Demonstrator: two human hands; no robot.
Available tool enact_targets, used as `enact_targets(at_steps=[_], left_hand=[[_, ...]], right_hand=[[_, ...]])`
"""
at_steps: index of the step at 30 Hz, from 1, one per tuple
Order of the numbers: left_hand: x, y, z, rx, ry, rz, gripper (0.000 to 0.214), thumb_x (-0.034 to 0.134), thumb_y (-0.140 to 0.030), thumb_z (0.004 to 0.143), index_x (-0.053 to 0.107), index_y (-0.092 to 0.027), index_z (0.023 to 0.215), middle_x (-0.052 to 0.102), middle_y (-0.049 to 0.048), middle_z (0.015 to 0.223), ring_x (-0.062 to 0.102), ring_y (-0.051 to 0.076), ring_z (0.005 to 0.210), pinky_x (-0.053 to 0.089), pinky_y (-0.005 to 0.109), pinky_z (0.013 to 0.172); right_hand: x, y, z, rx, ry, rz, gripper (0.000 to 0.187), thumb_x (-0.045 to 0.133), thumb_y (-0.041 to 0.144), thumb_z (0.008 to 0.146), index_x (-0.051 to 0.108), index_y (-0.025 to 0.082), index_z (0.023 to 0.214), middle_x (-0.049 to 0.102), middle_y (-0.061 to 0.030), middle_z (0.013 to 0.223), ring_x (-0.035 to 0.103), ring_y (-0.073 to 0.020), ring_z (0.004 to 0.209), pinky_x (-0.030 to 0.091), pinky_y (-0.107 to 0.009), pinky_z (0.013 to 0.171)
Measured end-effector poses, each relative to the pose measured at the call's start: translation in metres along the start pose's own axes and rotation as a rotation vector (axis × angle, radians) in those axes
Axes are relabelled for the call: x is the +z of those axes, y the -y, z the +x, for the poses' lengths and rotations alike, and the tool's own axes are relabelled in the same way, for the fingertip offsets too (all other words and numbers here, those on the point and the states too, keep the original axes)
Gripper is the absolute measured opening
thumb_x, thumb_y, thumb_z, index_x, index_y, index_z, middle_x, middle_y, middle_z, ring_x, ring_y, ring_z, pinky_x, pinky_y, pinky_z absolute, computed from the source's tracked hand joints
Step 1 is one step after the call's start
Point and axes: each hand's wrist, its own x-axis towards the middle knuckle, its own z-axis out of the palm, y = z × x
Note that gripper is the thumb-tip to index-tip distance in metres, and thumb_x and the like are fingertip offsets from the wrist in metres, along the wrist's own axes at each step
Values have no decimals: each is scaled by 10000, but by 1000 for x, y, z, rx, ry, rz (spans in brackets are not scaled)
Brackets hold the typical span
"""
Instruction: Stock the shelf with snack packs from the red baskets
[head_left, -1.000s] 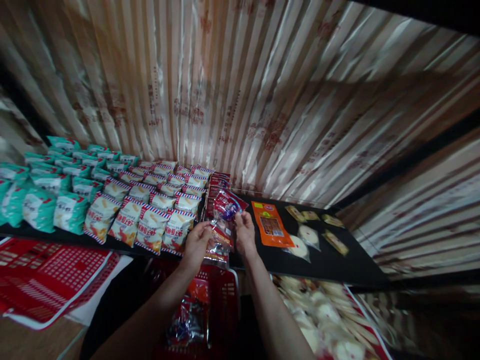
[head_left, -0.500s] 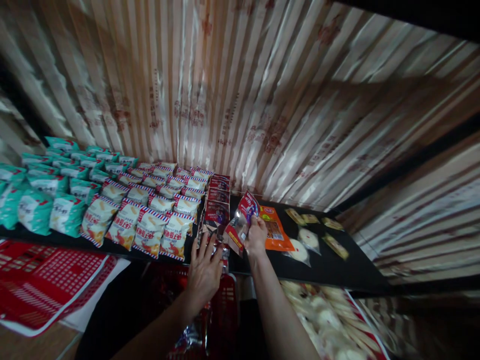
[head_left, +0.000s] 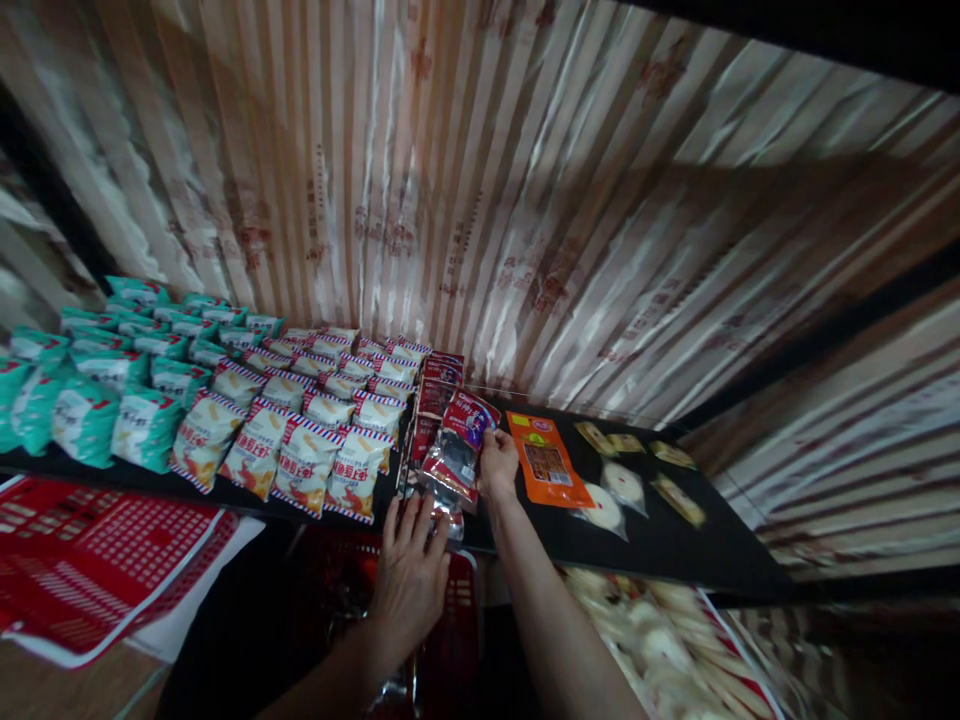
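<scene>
My right hand point(head_left: 497, 464) is closed on a red and clear snack packet point(head_left: 457, 443), holding it over a row of similar dark red packets point(head_left: 435, 395) on the black shelf point(head_left: 660, 545). My left hand point(head_left: 411, 565) has its fingers spread, with the fingertips resting on the front packet of that row at the shelf's front edge. Just right of my right hand lies an orange packet point(head_left: 546, 462).
Rows of red, white and blue striped bags point(head_left: 300, 455) and teal bags point(head_left: 82, 420) fill the shelf's left part. Small clear packets point(head_left: 622, 480) lie to the right. A red basket point(head_left: 442, 640) sits below my hands, and red trays point(head_left: 97, 570) lie lower left.
My left hand let go of the packets and spread over the front of the row. My right hand lifted one packet rightward, then lowered it back toward the row.
</scene>
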Motion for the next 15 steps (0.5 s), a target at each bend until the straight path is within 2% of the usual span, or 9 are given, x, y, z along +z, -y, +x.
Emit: enact_targets(at_steps=[7, 11, 15], left_hand=[[1, -1, -7, -2, 7, 27, 377, 458, -317, 840, 528, -243, 1203, 537, 52, 1290, 442, 253, 1212, 264, 501, 1048], [2, 0, -8, -4, 5, 29, 381, 458, -318, 840, 520, -250, 1210, 523, 48, 1305, 441, 245, 1212, 257, 488, 1051], [3, 0, -7, -6, 2, 43, 375, 463, -338, 838, 526, -249, 1197, 516, 51, 1310, 447, 244, 1202, 266, 479, 1043]], right_hand=[[13, 4, 9, -258, 16, -523, 283, 466, 417, 770, 557, 161, 848, 649, -55, 710, 599, -166, 629, 432, -251, 595], [24, 11, 9, -287, 28, -622, 256, 456, 361, 791, 578, 153, 877, 675, -93, 777, 623, -190, 696, 425, -260, 636], [33, 17, 7, -294, 40, -678, 289, 452, 335, 810, 568, 144, 992, 680, -97, 810, 629, -200, 720, 420, -270, 648]])
